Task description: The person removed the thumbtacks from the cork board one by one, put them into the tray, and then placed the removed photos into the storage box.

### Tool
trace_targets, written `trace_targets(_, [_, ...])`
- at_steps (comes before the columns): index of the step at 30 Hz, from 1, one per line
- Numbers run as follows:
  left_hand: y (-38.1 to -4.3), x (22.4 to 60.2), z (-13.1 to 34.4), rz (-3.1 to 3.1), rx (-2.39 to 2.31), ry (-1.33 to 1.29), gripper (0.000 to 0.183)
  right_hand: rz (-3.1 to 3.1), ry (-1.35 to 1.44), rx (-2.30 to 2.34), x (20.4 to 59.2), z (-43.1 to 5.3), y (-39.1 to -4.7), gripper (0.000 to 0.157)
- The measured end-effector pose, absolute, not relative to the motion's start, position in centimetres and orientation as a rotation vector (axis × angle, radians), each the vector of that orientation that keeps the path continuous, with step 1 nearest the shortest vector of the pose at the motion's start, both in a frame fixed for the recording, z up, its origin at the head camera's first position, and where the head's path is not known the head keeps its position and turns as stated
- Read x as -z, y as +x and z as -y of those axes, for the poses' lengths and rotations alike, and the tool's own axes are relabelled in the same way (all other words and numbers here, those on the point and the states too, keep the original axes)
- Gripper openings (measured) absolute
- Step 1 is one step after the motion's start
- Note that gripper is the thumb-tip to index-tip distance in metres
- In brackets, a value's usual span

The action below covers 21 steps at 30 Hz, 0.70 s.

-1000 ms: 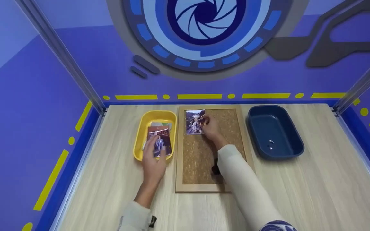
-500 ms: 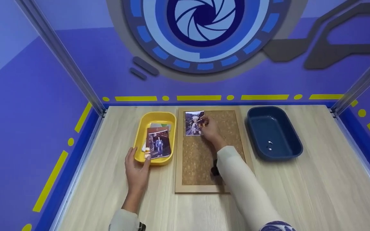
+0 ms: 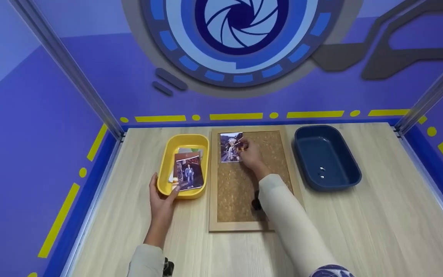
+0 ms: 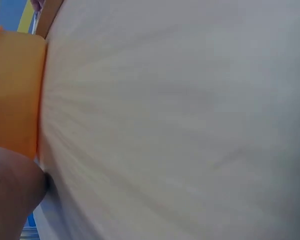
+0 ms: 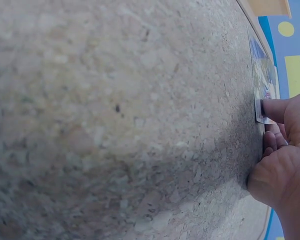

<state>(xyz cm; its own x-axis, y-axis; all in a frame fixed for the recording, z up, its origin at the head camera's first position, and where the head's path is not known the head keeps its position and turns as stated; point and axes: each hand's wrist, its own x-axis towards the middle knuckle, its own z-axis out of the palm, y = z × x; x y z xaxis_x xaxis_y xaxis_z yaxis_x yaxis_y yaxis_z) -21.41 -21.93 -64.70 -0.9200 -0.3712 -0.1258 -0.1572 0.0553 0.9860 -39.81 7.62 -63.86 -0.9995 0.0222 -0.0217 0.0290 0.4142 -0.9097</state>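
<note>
My right hand (image 3: 251,156) holds the right edge of a photo card (image 3: 229,148) at the top left of the framed cork board (image 3: 237,192). In the right wrist view the thumb (image 5: 275,110) lies on the card's corner, the other fingers curled at its edge. My left hand (image 3: 162,204) grips the near left corner of a yellow tray (image 3: 163,169), thumb over the front rim and fingers along the outer left side. Inside the tray lie several photo cards, the top one (image 3: 189,173) showing a standing figure. The left wrist view catches the tray's outer wall (image 4: 15,90).
Right of the board stands a dark blue tray (image 3: 321,154) with a few small shiny pieces (image 3: 322,173) on its floor. Purple-blue walls (image 3: 71,77) enclose the wooden table (image 3: 394,200) at the back and both sides.
My left hand has moved from over the cards in the yellow tray down and left to its near corner. The right hand stays at the photo card on the board.
</note>
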Motion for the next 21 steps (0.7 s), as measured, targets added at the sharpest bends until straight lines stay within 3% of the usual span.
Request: trace_targets(21, [-21.44,65.00,22.71,2.325,1.970,0.540,0.102,-2.625,-0.001,1.750,63.70,-8.02,-39.69,0.043])
